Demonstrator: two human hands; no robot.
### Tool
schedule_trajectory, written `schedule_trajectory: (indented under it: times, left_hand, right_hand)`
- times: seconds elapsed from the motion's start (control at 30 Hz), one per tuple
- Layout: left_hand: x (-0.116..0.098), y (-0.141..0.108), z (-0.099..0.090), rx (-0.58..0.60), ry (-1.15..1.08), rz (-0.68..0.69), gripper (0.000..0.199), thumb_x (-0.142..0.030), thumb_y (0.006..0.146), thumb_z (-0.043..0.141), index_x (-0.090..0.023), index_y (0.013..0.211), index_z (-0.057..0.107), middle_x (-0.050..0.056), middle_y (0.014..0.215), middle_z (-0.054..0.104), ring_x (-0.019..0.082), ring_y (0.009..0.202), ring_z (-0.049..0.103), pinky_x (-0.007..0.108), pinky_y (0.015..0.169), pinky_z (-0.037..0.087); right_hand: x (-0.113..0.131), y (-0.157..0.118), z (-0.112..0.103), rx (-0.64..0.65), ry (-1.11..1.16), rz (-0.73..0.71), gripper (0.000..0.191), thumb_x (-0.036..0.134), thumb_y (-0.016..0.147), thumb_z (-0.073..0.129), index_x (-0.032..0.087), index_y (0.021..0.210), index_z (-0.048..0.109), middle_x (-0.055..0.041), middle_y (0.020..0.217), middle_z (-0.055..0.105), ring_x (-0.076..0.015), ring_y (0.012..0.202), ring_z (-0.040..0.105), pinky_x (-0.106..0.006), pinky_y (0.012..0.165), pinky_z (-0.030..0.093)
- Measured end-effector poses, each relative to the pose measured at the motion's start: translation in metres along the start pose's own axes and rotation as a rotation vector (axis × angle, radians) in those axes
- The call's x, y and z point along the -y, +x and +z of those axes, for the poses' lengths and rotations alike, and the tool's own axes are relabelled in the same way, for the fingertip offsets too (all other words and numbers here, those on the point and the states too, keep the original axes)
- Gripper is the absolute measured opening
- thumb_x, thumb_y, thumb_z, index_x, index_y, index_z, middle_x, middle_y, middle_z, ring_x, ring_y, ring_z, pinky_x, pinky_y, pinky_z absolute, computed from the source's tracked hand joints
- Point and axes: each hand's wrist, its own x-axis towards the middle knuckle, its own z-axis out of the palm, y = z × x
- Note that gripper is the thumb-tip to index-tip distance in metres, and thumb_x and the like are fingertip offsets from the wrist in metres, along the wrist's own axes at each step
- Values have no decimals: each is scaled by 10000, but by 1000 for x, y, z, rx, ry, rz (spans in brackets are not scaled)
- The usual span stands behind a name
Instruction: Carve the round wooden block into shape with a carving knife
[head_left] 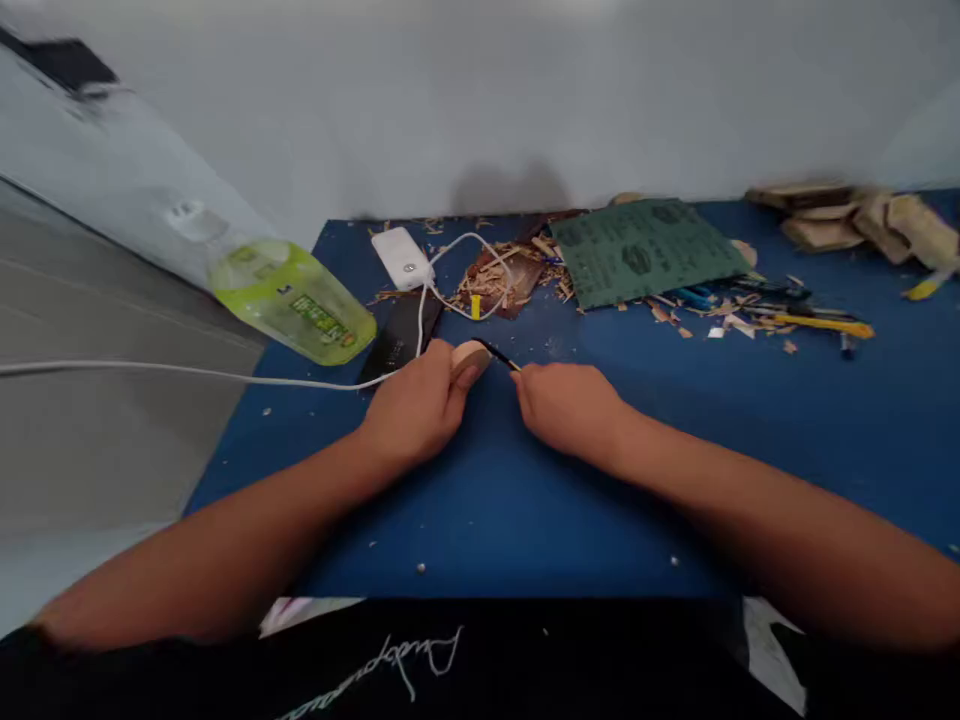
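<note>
My left hand (416,405) grips a small pale wooden piece (469,360), rounded at the end that shows, with its fingers partly over it. My right hand (570,407) pinches a thin black tool (496,354), perhaps a pen or slim blade. The tool's far end reaches the wooden piece, though the fingers hide its exact tip. Both hands are close together above the blue work table (495,510).
A white power bank (403,258) trails a white cable (187,371) off to the left, past a black flat object (397,340). Wood shavings (495,280), green sandpaper (641,250), scattered tools (817,323), stacked wood pieces (862,220) and a lime-green bottle (292,300) surround the work area.
</note>
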Motion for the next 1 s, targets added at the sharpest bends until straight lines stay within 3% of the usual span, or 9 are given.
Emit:
schedule_trajectory:
  times: [0.23, 0.6, 0.77, 1.0]
  left_hand:
    - [-1, -2, -1, -1, -22, -1, 355, -533, 1112, 351, -207, 1095, 490, 140, 1000, 722, 350, 879, 741, 382, 686, 448]
    - [-1, -3, 2, -26, 2, 21, 361, -540, 1114, 364, -204, 1088, 493, 133, 977, 717, 348, 880, 740, 382, 674, 445]
    - [0, -4, 3, -24, -5, 22, 350, -524, 1114, 365, -204, 1102, 508, 132, 970, 715, 346, 878, 740, 387, 677, 454]
    - [-3, -3, 1, -9, -19, 3, 367, -534, 1110, 374, -196, 1115, 518, 145, 1012, 713, 348, 894, 741, 396, 715, 477]
  right_hand:
    - [5, -4, -1, 35, 17, 14, 525, 377, 1147, 235, 128, 1164, 698, -181, 947, 811, -324, 850, 806, -413, 713, 598]
    - [5, 3, -3, 84, 46, -47, 534, 315, 1130, 256, 153, 1050, 758, -176, 930, 813, -339, 865, 804, -435, 699, 601]
    - [4, -3, -4, 34, 57, 34, 548, 397, 1146, 225, 141, 1175, 708, -167, 965, 816, -334, 848, 804, -439, 718, 602]
    - [9, -1, -3, 71, 11, -7, 541, 366, 1144, 226, 136, 1122, 714, -181, 914, 807, -325, 853, 806, -414, 708, 587]
